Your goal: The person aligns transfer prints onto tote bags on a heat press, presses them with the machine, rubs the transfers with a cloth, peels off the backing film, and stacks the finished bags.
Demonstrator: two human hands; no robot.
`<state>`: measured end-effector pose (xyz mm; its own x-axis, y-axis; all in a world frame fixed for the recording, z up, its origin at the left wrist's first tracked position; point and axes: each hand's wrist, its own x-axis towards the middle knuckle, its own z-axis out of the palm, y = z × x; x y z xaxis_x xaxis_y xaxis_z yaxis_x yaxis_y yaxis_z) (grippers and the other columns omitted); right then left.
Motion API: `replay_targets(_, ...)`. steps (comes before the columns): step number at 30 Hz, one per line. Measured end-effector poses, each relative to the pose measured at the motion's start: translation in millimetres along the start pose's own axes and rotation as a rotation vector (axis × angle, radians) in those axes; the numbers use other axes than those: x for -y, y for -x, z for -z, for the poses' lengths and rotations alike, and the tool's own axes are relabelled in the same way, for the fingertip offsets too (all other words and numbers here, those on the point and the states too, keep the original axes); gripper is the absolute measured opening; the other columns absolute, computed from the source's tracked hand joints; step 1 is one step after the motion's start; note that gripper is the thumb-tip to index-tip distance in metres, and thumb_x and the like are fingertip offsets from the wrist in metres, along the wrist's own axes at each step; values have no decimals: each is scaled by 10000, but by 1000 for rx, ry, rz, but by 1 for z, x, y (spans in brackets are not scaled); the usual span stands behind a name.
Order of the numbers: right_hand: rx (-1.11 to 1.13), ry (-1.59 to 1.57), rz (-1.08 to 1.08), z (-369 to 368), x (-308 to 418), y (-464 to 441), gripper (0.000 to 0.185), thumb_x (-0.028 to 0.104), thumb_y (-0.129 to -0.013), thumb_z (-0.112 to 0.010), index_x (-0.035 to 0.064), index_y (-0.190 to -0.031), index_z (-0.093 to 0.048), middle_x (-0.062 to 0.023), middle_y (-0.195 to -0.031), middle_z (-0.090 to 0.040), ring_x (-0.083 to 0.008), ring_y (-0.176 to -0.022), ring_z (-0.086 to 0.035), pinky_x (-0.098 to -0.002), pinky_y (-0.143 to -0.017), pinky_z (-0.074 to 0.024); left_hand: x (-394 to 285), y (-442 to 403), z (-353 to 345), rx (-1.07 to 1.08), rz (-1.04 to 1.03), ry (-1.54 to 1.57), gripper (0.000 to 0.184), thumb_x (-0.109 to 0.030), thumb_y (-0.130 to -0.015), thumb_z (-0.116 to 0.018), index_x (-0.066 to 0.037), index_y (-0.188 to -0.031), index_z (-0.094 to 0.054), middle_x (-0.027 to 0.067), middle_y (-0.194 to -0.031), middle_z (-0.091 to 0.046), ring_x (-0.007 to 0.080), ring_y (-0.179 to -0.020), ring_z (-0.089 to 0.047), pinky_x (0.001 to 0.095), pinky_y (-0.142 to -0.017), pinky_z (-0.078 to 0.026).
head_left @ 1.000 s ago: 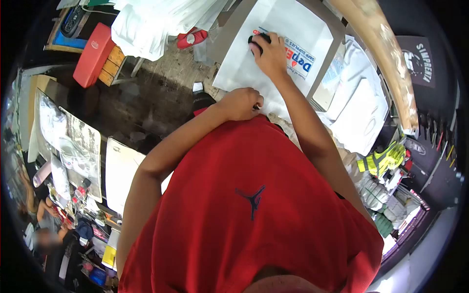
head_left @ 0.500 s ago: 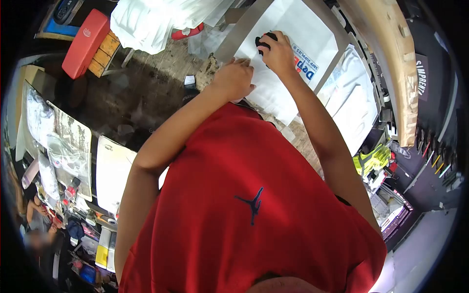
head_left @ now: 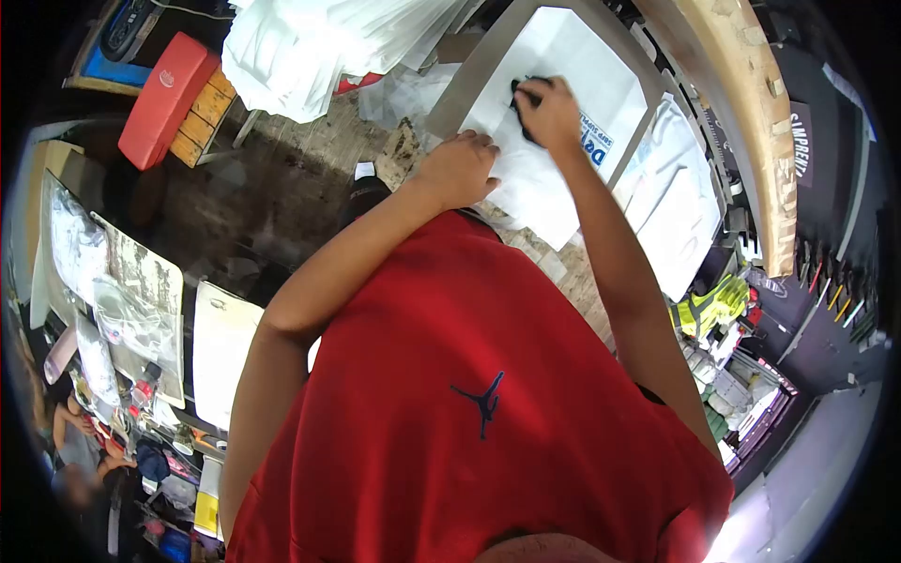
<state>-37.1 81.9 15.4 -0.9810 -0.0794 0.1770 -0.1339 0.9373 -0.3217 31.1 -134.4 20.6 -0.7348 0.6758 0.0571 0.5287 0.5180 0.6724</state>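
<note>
A white printed sheet or bag (head_left: 601, 70) with blue lettering lies inside a grey frame (head_left: 507, 47). My right hand (head_left: 552, 114) is closed round a black object (head_left: 531, 91) on the white surface, left of the lettering. Its wrist and forearm cover part of the print. My left hand (head_left: 458, 169) rests at the lower left edge of the frame, palm down with its fingers somewhat spread, and nothing shows in it. Both arms reach forward past the red shirt (head_left: 422, 375).
White bags (head_left: 291, 61) are piled left of the frame. A red box (head_left: 167, 101) sits on a wooden stool (head_left: 204, 114). White fabric (head_left: 671, 202) lies on the right, near a long wooden beam (head_left: 765, 122). Another person (head_left: 80, 450) is at the lower left.
My right hand has moved the black object down over the print, from the top of the white surface. My left hand has shifted up from the shirt's edge onto the frame's side and its fingers have opened.
</note>
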Motion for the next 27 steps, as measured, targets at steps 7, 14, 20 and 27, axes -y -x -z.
replay_targets(7,181,-88,-42,9,9,-3,208,260,-712,-796,140,-881,-779,-174,-997,-704,-360,-927,-685,-410,-871,-552,-4,-10,7,-108,48,256,190,-224,-850,-698,-49,-922,-680,112,-917,-706,306,-900,-669,422,-822,-537)
replay_targets(14,172,-4,-61,12,13,-21,184,255,-730,-756,133,-867,-772,-182,-926,-704,-358,-897,-681,-430,-859,-553,-18,-10,21,-29,54,457,177,-206,-871,-722,-33,-891,-697,102,-857,-703,232,-789,-666,350,-746,-527)
replay_targets(20,180,-59,-36,4,-1,-26,220,263,-744,-748,137,-922,-779,-184,-983,-705,-380,-935,-673,-432,-907,-537,-97,8,135,-114,-350,988,101,-93,-918,-671,-14,-867,-706,72,-825,-684,213,-764,-629,321,-700,-496)
replay_targets(27,106,48,-56,-2,-5,-25,198,270,-770,-758,168,-939,-779,-129,-971,-699,-329,-924,-682,-408,-884,-551,-171,28,180,-483,-892,1434,487,-494,-901,-708,-9,-863,-733,78,-722,-689,193,-566,-611,312,-514,-443)
